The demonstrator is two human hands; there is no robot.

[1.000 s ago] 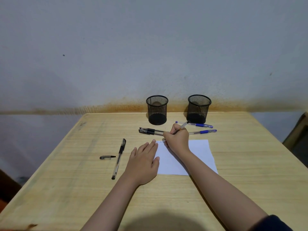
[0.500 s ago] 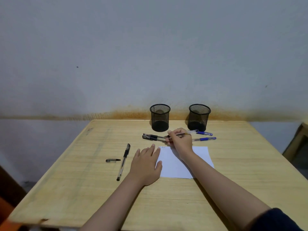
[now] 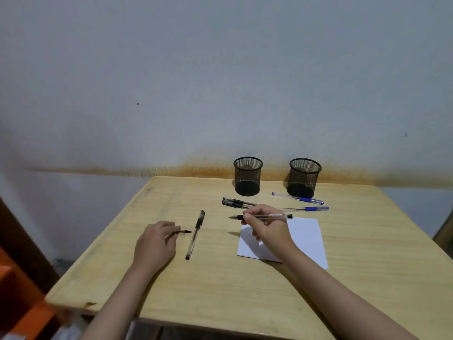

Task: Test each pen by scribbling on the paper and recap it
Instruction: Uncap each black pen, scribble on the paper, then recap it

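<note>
My right hand [image 3: 268,230] holds an uncapped black pen [image 3: 267,216] level above the table, its tip pointing left, just left of the white paper [image 3: 306,239]. My left hand [image 3: 155,244] rests on the table at the left with its fingers pinched on the loose black pen cap [image 3: 184,232]. A capped black pen [image 3: 195,234] lies just right of that cap. Two black pens [image 3: 236,203] and two blue pens [image 3: 304,203] lie beyond the paper.
Two black mesh pen cups [image 3: 247,176] [image 3: 304,177] stand at the back of the wooden table [image 3: 220,285] by the wall. A dark chair edge shows at far right, an orange object at lower left.
My right hand lifted the pen off the paper and swung it left, tip now pointing left. My left hand left the paper's edge and moved left onto the loose cap. The view shifted.
</note>
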